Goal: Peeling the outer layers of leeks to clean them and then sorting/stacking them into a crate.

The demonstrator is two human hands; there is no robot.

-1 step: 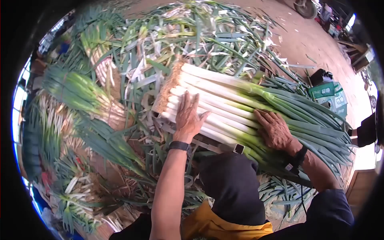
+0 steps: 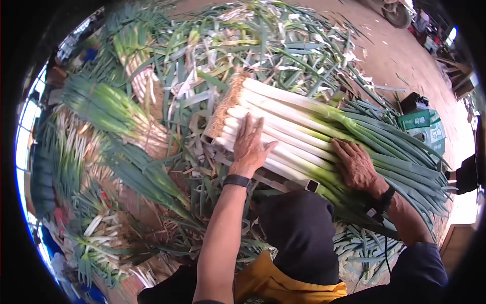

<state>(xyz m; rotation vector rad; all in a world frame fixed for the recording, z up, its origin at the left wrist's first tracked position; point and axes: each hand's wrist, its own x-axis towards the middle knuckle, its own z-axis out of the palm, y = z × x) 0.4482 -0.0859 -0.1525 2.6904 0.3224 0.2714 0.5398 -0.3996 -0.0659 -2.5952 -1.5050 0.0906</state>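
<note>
The brown floor (image 2: 387, 61) is littered with loose leaves (image 2: 283, 63), thickly heaped at the upper middle; green bundles (image 2: 104, 106) lie at the left. Above it, a metal frame (image 2: 272, 182) carries thick leeks (image 2: 283, 133) laid side by side, roots left, leaves right.

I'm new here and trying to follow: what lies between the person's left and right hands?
In the head view, leek-like stalks lie side by side between the left hand and the right hand, white turning green toward the right.
</note>
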